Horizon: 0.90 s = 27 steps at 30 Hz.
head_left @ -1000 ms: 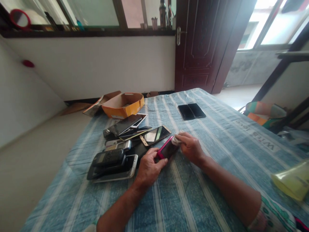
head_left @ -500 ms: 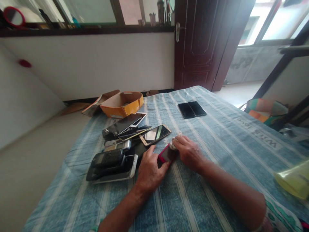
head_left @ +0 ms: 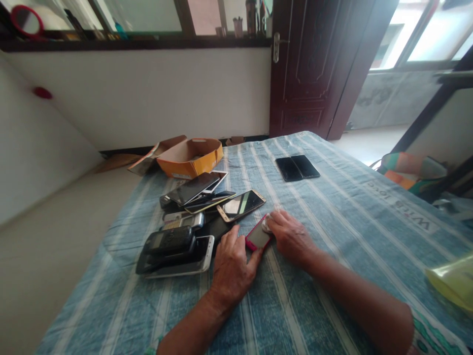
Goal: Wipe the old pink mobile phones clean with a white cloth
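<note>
A small pink-edged phone [head_left: 257,237] lies on the cloth with its grey screen up. My left hand [head_left: 233,259] steadies it, thumb along the near edge and fingers by its left side. In my right hand [head_left: 290,235] a crumpled white wipe [head_left: 265,225] is pinched and pressed on the phone's upper right part. Just beyond my left fingers lies a gold-framed phone [head_left: 242,205]. Left of that hand, a black handset [head_left: 168,241] rests on a white-framed phone [head_left: 208,251]. More phones pile up behind them, a dark-screened one [head_left: 192,189] on top.
An opened orange cardboard box [head_left: 192,158] stands at the table's far left. Two dark phones [head_left: 298,168] lie side by side farther back. A yellow translucent object [head_left: 453,281] is at the right edge. The striped blue cloth [head_left: 332,217] covers the table; a door [head_left: 306,74] stands beyond.
My right hand with the wipe has shifted slightly on the phone, showing more of its screen. The left hand keeps its hold. The whole view has moved a little.
</note>
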Motion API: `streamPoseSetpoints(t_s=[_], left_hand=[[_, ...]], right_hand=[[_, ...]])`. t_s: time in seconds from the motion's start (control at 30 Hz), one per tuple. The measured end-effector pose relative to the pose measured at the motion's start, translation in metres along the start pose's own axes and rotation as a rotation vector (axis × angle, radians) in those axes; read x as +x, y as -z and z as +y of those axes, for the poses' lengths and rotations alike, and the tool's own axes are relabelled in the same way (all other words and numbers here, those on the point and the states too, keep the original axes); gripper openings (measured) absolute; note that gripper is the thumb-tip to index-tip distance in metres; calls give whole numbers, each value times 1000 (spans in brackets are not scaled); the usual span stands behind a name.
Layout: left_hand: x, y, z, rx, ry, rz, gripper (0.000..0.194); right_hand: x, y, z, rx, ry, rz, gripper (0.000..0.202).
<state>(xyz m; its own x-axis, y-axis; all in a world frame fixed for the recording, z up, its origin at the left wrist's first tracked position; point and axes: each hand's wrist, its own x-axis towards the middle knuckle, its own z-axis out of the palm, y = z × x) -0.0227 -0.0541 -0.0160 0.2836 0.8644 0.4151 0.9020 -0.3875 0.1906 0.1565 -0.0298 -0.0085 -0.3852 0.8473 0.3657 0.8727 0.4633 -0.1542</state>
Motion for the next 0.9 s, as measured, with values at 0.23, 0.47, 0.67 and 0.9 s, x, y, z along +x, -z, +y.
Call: streamPoseSetpoints(t_s=[0.23, 0.47, 0.67, 0.9], left_hand=[[-2, -1, -3, -58, -1, -35, 39], [-2, 1, -4, -125, 19, -50, 33], [-3, 0, -3, -142, 37, -37, 25], [-3, -3, -2, -146, 61, -23, 34]], right_hand=[[4, -2, -20, -51, 38, 21, 16], [0, -7, -41, 92, 216, 43, 10], [0, -4, -32, 25, 167, 13, 16], [5, -4, -8, -58, 21, 10, 23]])
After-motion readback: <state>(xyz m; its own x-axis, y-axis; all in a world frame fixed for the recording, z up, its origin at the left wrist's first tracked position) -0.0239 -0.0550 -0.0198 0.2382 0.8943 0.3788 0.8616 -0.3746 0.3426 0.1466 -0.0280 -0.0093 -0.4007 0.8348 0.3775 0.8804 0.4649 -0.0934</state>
